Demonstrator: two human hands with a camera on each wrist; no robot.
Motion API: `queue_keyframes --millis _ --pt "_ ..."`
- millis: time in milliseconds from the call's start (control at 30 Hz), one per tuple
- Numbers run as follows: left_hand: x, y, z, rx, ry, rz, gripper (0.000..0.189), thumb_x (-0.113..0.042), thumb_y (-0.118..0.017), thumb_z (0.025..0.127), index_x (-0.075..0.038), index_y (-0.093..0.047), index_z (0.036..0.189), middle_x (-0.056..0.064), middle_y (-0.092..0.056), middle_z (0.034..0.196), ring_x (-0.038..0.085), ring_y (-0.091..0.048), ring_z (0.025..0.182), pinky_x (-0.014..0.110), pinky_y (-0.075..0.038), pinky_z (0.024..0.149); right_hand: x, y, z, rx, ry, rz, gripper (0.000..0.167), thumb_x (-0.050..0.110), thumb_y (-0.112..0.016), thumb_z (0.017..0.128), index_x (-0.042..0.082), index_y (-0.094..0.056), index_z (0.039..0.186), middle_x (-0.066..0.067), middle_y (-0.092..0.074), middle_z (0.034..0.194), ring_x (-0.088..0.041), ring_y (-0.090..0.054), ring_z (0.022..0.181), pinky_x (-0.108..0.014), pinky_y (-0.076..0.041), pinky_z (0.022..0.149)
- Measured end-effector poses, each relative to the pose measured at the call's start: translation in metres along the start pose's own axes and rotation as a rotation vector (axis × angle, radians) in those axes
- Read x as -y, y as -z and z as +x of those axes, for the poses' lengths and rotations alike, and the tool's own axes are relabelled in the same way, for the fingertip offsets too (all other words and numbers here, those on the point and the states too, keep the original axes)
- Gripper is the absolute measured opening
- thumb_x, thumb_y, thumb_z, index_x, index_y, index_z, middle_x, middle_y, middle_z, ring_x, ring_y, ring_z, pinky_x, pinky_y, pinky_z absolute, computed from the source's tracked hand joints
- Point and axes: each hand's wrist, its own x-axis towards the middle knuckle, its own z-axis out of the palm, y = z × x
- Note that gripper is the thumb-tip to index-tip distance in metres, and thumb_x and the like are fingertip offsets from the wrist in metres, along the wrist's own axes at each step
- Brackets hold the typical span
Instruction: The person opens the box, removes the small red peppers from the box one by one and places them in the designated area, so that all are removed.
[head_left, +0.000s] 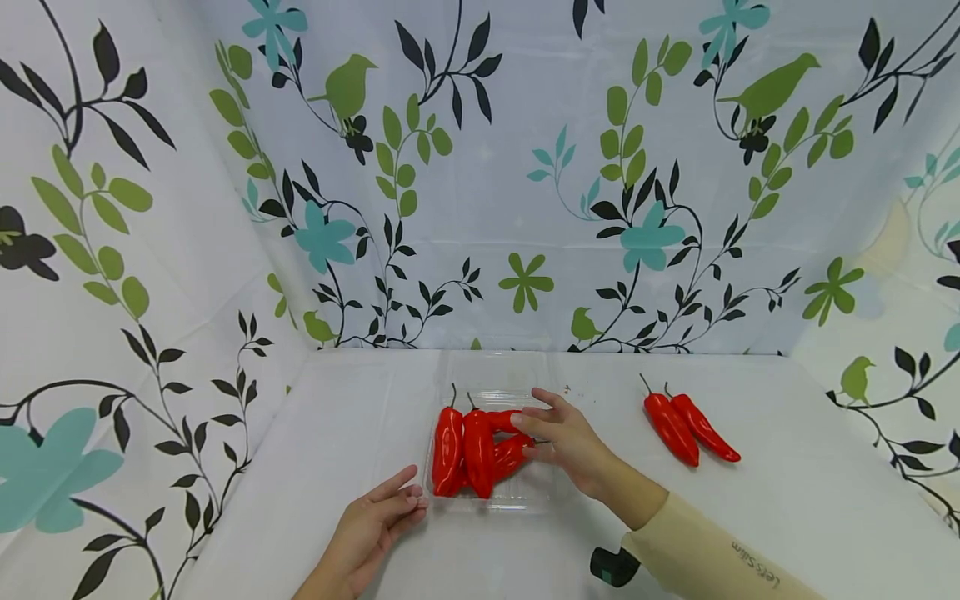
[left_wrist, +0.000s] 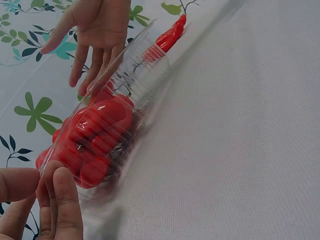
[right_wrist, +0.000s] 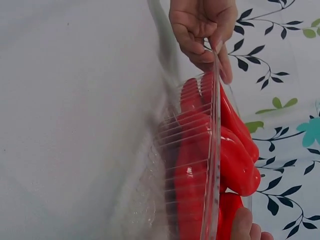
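Observation:
A clear plastic container holds several glossy red chili peppers, some with dark stems, piled mostly toward its left side. At the container's near left corner, my left hand pinches the rim between thumb and fingers, as the right wrist view shows. My right hand reaches over the container's right side with fingers spread loosely. Its fingertips are right beside the peppers at that end. From the left wrist view, the right hand appears behind the container, palm showing and fingers extended.
Two more red peppers lie side by side on the white table to the right. The container's clear lid lies flipped back behind it. A patterned cloth with leaves and birds hangs around the table.

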Motion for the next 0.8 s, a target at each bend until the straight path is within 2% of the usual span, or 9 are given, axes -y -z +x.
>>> queue_keyframes --millis 300,633,800 --pt "0.0 -0.001 0.001 -0.007 0.002 0.019 0.055 0.002 -0.06 0.097 0.01 -0.041 0.148 0.011 -0.068 0.109 0.02 -0.069 0.098 0.036 -0.057 0.094 -0.008 -0.017 0.004 -0.019 -0.006 -0.08 0.085 0.028 -0.083 0.085 0.01 -0.036 0.154 -0.021 -0.05 0.143 -0.035 -0.058 0.12 -0.047 -0.058 0.092" --pt "0.0 -0.001 0.002 -0.005 0.007 0.019 0.056 0.002 -0.06 0.097 0.01 -0.04 0.149 0.01 -0.068 0.108 0.02 -0.069 0.098 0.035 -0.056 0.095 -0.011 -0.027 0.003 0.027 -0.019 -0.106 0.091 0.026 -0.085 0.083 0.006 -0.033 0.155 -0.021 -0.051 0.143 -0.037 -0.056 0.122 -0.048 -0.058 0.09" --pt "0.0 -0.001 0.002 -0.005 0.007 0.021 0.056 0.003 -0.06 0.097 0.01 -0.04 0.149 0.01 -0.068 0.108 0.02 -0.068 0.098 0.035 -0.057 0.094 -0.015 -0.031 0.005 0.036 -0.017 -0.128 0.088 0.023 -0.084 0.084 0.003 -0.035 0.154 -0.019 -0.054 0.14 -0.034 -0.059 0.119 -0.048 -0.059 0.088"
